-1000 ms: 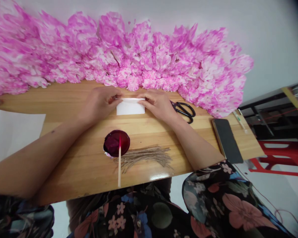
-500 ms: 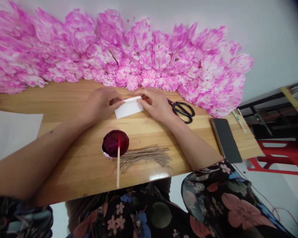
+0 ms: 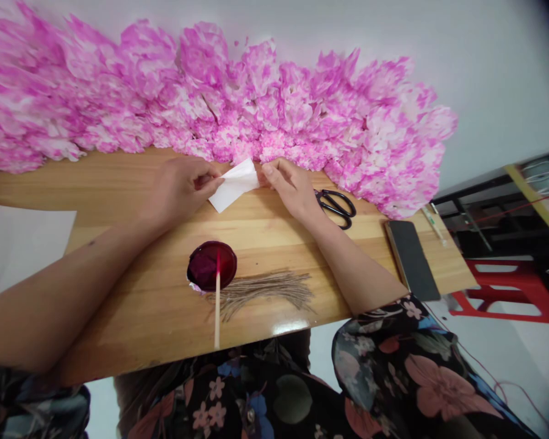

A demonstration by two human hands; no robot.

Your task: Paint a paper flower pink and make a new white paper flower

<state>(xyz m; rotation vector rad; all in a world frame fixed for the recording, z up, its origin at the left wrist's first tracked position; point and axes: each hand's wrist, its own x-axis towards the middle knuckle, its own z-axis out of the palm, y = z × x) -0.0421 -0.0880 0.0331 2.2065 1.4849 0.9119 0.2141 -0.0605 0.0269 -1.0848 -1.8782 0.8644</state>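
A small folded sheet of white paper [image 3: 233,186] is tilted a little above the table, with pleats near its upper edge. My left hand [image 3: 180,186] pinches its left side between thumb and fingers. At the paper's right end is my right hand [image 3: 290,186], its fingers loosely bent and thumb apart; whether a fingertip touches the paper is hard to see. Black-handled scissors [image 3: 338,206] lie just right of that hand, their blades hidden behind it. Nearer me stands a small dish of dark red liquid [image 3: 205,265], a wooden stick [image 3: 218,311] resting in it.
Thin brown stems [image 3: 269,289] lie bundled beside the dish. Pink-and-white paper flowers [image 3: 256,103] line the table's back along the wall. A larger white sheet [image 3: 25,244] is at left, a dark phone [image 3: 412,259] at right. A red stool [image 3: 507,289] stands beyond the table's right edge.
The paper has swung up at its right side and now slants. My right hand has come off its folded edge and shifted slightly right; my left hand keeps its pinch.
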